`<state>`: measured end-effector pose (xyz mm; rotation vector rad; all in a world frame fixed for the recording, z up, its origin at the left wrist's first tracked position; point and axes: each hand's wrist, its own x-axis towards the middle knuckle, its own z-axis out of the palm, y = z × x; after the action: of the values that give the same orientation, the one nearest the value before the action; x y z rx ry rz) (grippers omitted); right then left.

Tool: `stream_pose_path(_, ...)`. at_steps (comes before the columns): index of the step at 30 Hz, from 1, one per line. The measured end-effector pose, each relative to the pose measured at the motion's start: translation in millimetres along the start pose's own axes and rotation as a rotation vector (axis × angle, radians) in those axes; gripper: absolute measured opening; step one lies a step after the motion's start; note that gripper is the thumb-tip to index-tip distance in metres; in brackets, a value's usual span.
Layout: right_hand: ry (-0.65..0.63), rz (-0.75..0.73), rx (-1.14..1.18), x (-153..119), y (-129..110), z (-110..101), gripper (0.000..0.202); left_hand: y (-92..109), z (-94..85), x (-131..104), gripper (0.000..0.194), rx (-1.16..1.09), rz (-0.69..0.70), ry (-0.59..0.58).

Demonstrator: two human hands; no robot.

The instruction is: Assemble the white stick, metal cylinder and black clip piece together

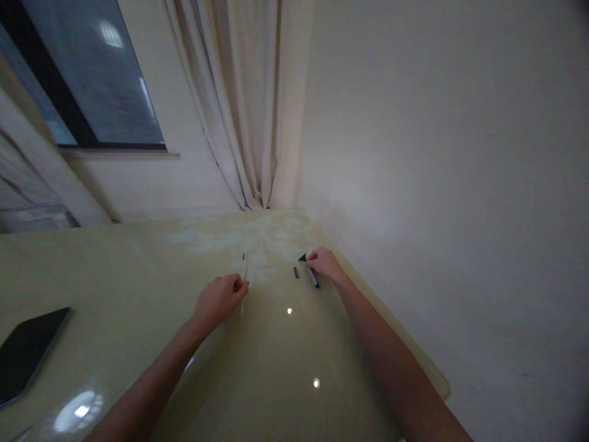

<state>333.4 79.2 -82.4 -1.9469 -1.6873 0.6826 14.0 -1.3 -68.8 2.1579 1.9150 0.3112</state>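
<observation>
My left hand [222, 298] is closed, its fingertips pressed together at a thin white stick-like item [245, 264] that extends away from me and has a small dark piece near its far end. Over on the right, my right hand [324, 263] pinches a small black item [302, 258] between thumb and fingers. A grey and black pen-like object [313, 277] lies just below that hand. Slightly left of it, a short dark piece [296, 272] rests on the glossy table. The exact kind of each small item is too small to tell.
The glossy greenish table [257, 368] reflects ceiling lights. A black flat device [32, 353] lies at the left. Beyond the table are a beige curtain [243, 104] and a window [105, 73]. A bare wall [437, 153] runs along the right edge.
</observation>
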Motion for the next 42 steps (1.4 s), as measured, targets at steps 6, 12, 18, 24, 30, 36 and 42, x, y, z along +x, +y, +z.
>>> stream_pose_path(6, 0.097, -0.079, -0.018, -11.9, -21.4, -3.6, 0.011, 29.6, -6.6, -12.1, 0.042, -0.154, 0.130, 0.115)
stream_pose_path(12, -0.265, -0.448, 0.338, -33.4, -69.9, 2.8, 0.049, 69.7, 1.0, -2.6, 0.038, -0.371, 0.195, 0.208)
stream_pose_path(18, -0.115, -0.403, 0.488, -33.1, -74.9, -4.7, 0.044, 91.5, 20.6, 31.5, 0.047, -0.438, 0.272, 0.153)
stream_pose_path(24, -0.021, -0.395, 0.536, -33.1, -72.2, -21.9, 0.046, 92.8, 56.9, 67.1, 0.046, -0.328, 0.241, 0.070)
stream_pose_path(30, -0.060, -0.430, 0.627, -42.1, -81.1, -28.5, 0.049, 96.5, 74.6, 77.0, 0.027, -0.270, 0.279, 0.067)
stream_pose_path(36, -0.009, -0.430, 0.587, -49.7, -84.9, -31.4, 0.043, 67.2, 48.2, 50.9, 0.026, -0.341, 0.365, 0.164)
stream_pose_path(42, -0.145, -0.477, 0.521, -64.0, -99.9, -17.5, 0.032, 30.5, -15.1, -4.3, 0.032, -0.509, 0.436, 0.496)
